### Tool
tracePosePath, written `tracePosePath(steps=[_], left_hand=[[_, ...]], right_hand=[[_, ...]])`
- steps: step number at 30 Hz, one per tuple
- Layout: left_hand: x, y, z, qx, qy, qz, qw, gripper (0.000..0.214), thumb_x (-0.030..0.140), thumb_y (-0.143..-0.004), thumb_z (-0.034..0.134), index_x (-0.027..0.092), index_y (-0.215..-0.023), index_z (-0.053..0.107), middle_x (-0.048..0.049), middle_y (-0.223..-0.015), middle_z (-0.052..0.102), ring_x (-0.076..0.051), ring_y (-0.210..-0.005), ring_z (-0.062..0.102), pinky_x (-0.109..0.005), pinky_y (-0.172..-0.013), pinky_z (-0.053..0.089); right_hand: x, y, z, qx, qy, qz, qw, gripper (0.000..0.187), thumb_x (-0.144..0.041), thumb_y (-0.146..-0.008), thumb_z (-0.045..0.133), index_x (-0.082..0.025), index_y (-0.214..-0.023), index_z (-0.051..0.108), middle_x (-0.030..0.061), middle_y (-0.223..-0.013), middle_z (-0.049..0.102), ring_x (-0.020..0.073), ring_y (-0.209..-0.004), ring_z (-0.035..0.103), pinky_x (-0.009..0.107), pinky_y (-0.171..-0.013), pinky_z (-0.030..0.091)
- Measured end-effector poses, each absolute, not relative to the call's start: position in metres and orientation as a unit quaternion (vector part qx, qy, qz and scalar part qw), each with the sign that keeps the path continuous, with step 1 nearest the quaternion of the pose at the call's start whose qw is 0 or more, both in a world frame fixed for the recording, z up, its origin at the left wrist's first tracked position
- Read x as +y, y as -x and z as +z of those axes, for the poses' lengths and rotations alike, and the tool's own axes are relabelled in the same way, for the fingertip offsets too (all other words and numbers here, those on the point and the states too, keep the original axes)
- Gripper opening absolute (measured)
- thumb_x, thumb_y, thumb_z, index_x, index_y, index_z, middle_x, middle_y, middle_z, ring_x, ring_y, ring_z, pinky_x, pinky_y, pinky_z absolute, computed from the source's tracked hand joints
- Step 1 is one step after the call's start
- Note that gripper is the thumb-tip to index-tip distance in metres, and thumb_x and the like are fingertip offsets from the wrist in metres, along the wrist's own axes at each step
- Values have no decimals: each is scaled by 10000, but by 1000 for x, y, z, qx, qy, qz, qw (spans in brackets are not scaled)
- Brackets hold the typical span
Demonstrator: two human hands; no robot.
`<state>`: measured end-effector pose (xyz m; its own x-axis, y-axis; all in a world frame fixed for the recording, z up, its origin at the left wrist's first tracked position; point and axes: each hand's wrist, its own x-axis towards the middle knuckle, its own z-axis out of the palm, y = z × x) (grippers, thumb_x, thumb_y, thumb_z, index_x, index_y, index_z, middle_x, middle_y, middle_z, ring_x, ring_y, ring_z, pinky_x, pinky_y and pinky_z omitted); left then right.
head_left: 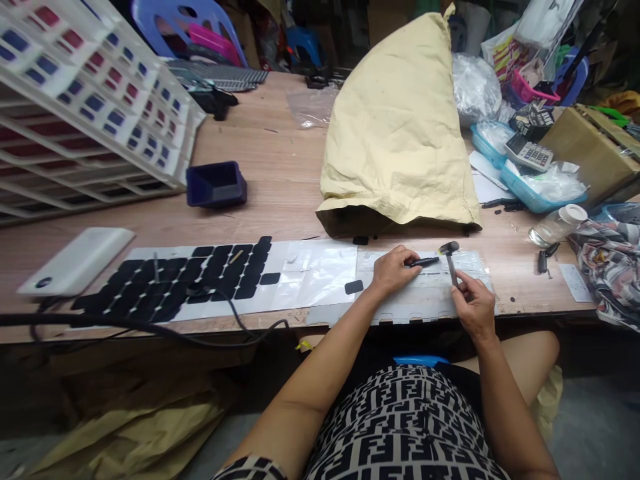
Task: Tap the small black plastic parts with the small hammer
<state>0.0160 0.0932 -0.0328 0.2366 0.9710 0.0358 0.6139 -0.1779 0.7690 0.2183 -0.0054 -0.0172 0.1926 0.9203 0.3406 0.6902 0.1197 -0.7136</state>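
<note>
My left hand (396, 270) rests over the work board (400, 308) near the table's front edge. Its fingers are closed on a slim black rod-like piece (425, 262) that points right. My right hand (474, 300) grips the handle of a small hammer (450, 250), whose dark head is raised just right of the black piece's end. A gap shows between head and piece. Left of my left hand lies a black rounded pad (354, 287). Farther left, rows of similar black pads (215, 267) cover a white sheet (320, 267).
A large tan paper sack (400, 127) stands behind the board. At left are a white plastic crate (100, 93), a dark blue bin (217, 185) and a white power bank (77, 260) with a cable. Blue baskets (543, 190), a jar (557, 225) and a carton (590, 150) crowd the right.
</note>
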Motion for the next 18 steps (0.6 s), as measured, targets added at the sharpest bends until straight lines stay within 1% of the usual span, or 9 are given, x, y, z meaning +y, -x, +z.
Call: tracePosePath(steps=[4,6,8,10,12,14,16,18], left_hand=[[95,-17,-35,552,-719,280,317,139,270,-785,748,256,-924,748,21,-934,681,-167,-851,632,-289,-705,418],[92,-14,-31,533,-719,299,331,137,274,-788,754,235,-918,740,7,-927,669,-164,-831,619,-284,-702,424],[82,-11,-22,475,-722,327,383,157,298,-809,749,208,-936,728,-11,-929,655,-152,-791,597,-275,-690,437],[62,-8,-10,374,-727,325,475,200,341,-847,728,188,-975,716,-25,-942,657,-141,-771,589,-262,-685,454],[37,-10,-2,255,-733,266,572,237,376,-874,712,183,-1011,713,-31,-945,681,-140,-792,606,-250,-705,469],[11,-16,-5,174,-740,190,622,245,381,-878,712,182,-1021,719,-29,-933,702,-143,-818,619,-239,-731,469],[-10,-26,-22,170,-748,135,627,241,365,-852,730,180,-1006,728,-25,-918,706,-145,-819,616,-233,-733,455],[-21,-36,-50,243,-739,81,623,250,357,-827,733,188,-1010,729,-13,-907,705,-151,-810,617,-236,-718,447]], right_hand=[[1,-232,-24,-548,664,200,468,402,-322,-844,666,-158,-1203,741,-17,-702,551,135,-617,499,296,-616,463],[1,-235,-25,-518,659,238,491,408,-326,-836,678,-155,-1201,738,-29,-691,532,127,-613,486,289,-611,443],[1,-236,-26,-501,652,264,504,398,-326,-825,693,-162,-1184,744,-36,-684,530,124,-617,483,282,-607,425],[0,-237,-26,-491,645,280,514,379,-326,-814,705,-171,-1156,754,-40,-674,535,120,-615,479,276,-598,409],[0,-238,-27,-480,637,288,530,367,-321,-803,712,-176,-1137,761,-42,-667,542,116,-609,475,270,-590,397],[0,-239,-28,-469,632,290,545,365,-312,-793,718,-177,-1129,764,-45,-659,544,112,-603,472,266,-588,388],[1,-239,-29,-464,631,290,550,370,-305,-787,721,-178,-1132,764,-48,-657,541,110,-601,471,264,-588,383],[1,-239,-30,-465,631,291,549,373,-307,-786,721,-177,-1133,764,-46,-664,542,109,-603,471,264,-585,382]])
